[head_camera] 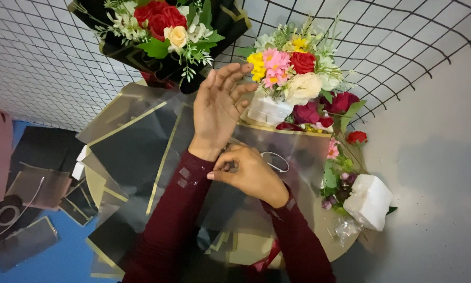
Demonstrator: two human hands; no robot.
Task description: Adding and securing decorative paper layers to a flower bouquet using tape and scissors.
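Round tan counter [345, 238] layered with clear cellophane sheets edged in gold [141, 141]; a mixed bouquet of pink, yellow, red and cream flowers in a white foam block [290, 78] stands just beyond the hands. Left hand [219, 107] raised, palm open, grip released, holding nothing. Right hand [251, 173], at the left wrist, pinches a thin clear strip [277, 160], likely tape; best kept taut, off the sleeve.

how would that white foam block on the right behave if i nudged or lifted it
The white foam block looks like floral foam, so it is probably very light for its size. It seems to overhang the round table's edge, so a nudge might tip it off. Its surface likely dents or crumbles under firm fingers.
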